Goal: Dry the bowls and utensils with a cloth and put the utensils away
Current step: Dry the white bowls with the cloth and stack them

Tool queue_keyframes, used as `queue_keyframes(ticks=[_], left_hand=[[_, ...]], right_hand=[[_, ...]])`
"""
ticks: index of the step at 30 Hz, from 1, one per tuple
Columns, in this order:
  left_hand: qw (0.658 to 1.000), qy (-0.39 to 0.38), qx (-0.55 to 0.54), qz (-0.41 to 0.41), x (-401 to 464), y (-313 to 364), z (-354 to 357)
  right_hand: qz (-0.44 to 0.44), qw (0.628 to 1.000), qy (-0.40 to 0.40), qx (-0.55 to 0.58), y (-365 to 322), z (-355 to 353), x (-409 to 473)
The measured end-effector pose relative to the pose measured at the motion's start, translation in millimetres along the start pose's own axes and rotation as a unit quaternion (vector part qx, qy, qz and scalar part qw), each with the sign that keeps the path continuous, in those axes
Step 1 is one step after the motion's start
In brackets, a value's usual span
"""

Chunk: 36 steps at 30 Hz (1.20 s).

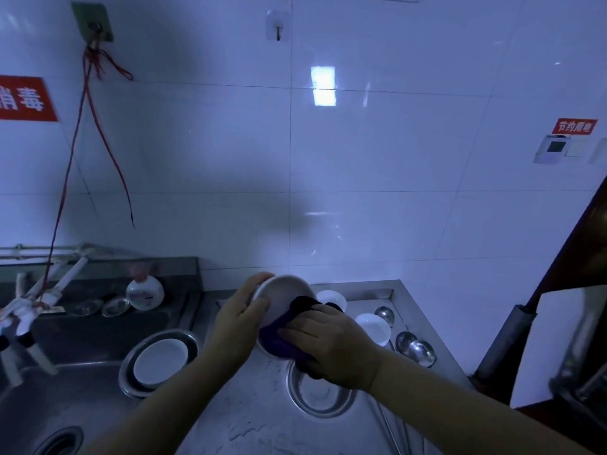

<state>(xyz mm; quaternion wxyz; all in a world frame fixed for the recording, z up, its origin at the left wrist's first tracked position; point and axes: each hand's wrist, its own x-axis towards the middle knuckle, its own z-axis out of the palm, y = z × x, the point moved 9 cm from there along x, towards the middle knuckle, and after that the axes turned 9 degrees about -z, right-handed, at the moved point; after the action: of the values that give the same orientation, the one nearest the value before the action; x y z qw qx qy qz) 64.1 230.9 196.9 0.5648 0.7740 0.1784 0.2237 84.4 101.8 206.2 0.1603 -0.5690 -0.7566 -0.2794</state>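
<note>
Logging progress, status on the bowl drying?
Left hand grips white bowl by its rim. Right hand presses purple cloth into it. Nothing in the way.

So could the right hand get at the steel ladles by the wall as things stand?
Probably yes, but not freely: the right hand is gripping the cloth against the bowl. The ladles lie uncovered just to its right on the counter, with nothing between.

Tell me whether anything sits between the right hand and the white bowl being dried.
Yes: the dark purple cloth lies between the right hand and the round white bowl, as drying requires. The left hand grips the bowl's rim directly, with nothing between.
</note>
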Motion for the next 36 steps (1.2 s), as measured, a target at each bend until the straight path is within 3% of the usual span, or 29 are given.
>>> queue_keyframes(ticks=[5, 12, 15, 18, 23, 26, 30, 36], left_hand=[[0.996, -0.066, 0.049, 0.035, -0.9, 13.8, 12.7], [0.999, -0.03, -0.006, -0.012, 1.6, -5.6, 12.2], [0.998, -0.019, -0.049, -0.024, 4.9, -6.9, 9.9], [0.997, -0.032, -0.067, -0.033, 8.1, -8.5, 10.7], [0.997, -0.026, -0.061, -0.026, 10.1, -11.5, 8.4], [0.998, -0.027, -0.047, -0.008, 6.7, -10.3, 16.2], [0.998, -0.011, -0.063, -0.024, 5.8, -12.0, 14.2], [0.999, -0.033, -0.004, -0.029, 9.4, -5.6, 10.6]], right_hand=[[0.024, 0.999, 0.018, -0.022, 8.0, -3.2, 4.8], [0.172, 0.979, 0.101, 0.043, 2.3, 2.1, 10.5], [0.182, 0.977, 0.095, 0.065, -3.7, 4.3, 11.8], [0.148, 0.986, 0.074, 0.026, -0.4, -4.7, 11.6], [0.194, 0.964, 0.162, -0.085, 16.0, -34.5, 10.7], [0.238, 0.959, 0.121, -0.095, 18.8, -21.9, 19.3], [0.242, 0.968, 0.067, 0.007, 17.8, -3.3, 19.9], [0.149, 0.984, -0.025, 0.094, 5.2, 3.4, 12.7]])
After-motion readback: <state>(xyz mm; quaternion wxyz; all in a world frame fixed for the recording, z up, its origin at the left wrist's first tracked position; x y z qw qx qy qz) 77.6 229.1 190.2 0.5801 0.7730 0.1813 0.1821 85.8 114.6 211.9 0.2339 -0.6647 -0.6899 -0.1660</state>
